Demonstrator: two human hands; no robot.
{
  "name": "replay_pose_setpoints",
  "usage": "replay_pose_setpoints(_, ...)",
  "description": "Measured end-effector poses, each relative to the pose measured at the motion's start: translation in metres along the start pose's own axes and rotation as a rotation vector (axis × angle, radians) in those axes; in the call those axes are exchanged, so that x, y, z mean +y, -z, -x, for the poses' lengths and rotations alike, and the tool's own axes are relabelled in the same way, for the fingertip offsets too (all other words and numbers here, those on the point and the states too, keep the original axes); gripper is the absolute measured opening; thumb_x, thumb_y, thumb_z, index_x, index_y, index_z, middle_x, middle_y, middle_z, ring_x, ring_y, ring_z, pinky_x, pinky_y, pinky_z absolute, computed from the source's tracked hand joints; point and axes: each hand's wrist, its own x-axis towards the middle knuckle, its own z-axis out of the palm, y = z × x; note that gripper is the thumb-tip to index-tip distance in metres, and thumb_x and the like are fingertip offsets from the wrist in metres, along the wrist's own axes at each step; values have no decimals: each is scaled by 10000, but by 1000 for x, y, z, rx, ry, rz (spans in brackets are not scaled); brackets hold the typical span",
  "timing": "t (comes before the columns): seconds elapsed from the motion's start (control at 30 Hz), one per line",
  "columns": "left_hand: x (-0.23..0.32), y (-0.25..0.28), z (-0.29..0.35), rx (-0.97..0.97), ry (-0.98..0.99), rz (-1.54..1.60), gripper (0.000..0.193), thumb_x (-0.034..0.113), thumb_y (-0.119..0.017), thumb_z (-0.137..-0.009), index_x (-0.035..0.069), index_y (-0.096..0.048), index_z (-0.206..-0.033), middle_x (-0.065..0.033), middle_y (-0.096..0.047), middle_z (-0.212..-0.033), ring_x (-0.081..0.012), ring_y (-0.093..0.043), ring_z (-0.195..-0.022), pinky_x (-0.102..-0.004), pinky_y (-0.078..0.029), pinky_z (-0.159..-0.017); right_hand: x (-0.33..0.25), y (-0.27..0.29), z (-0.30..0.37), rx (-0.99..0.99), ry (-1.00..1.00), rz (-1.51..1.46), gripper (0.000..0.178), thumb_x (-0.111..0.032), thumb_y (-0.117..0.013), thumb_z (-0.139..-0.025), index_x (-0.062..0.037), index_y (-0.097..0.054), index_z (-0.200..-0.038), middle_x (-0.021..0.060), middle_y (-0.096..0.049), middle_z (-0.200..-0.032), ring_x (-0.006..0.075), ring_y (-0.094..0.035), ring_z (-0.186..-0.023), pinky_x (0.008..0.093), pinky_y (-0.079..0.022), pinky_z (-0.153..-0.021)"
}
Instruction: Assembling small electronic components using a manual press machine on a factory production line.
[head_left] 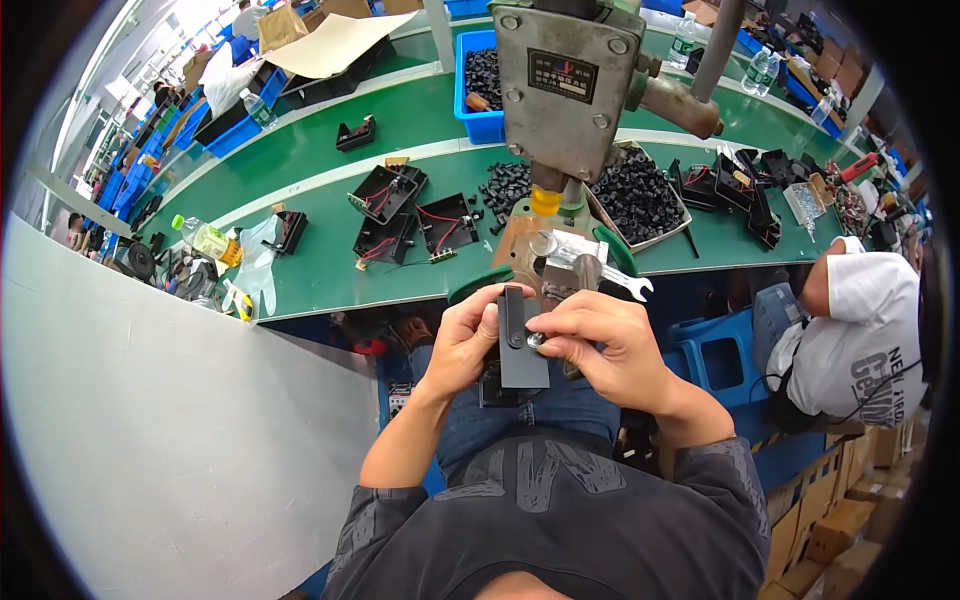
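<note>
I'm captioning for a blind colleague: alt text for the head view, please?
A person's left hand holds a black casing while the right hand pinches a small shiny metal part near its right edge. Ahead, a press stands on a green bench with open black boxes.

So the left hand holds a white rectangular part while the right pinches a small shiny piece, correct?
No, the head view shows the rectangular part is black; the left hand does hold it, and the right hand pinches the small shiny piece.
</note>
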Motion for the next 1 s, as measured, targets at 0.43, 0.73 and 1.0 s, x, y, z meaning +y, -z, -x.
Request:
replay_pose_setpoints(0.43,0,-18,1,186,-233,-442,446,342,-551,-1059,-41,-617,-1279,-124,-708,-1008,-168,-658,-929,-299,-507,-851,25,1,10,137,275,217,280,86,-745,-686,-22,-722,-944,99,-696,-833,253,-666,-701,338,-532,-609)
replay_pose_setpoints(0.73,-20,10,1,256,-190,-239,508,366,-496,-1075,-42,-502,-1377,-147,-686,-1121,-159,-678,-941,-290,-559,-821,125,69,-23,452,-217,615,184,-78,-719,-878,13,-722,-1039,156,-722,-907,274,-698,-752,338,-541,-694)
replay_pose_setpoints(1.0,-34,19,-6,257,-201,-162,470,358,-471,-1085,-35,-506,-1341,-156,-673,-1110,-186,-669,-993,-304,-561,-836,237,116,-7,313,-564,1044,190,-212,-755,-841,-55,-702,-934,178,-631,-964,376,-625,-951,489,-509,-817)
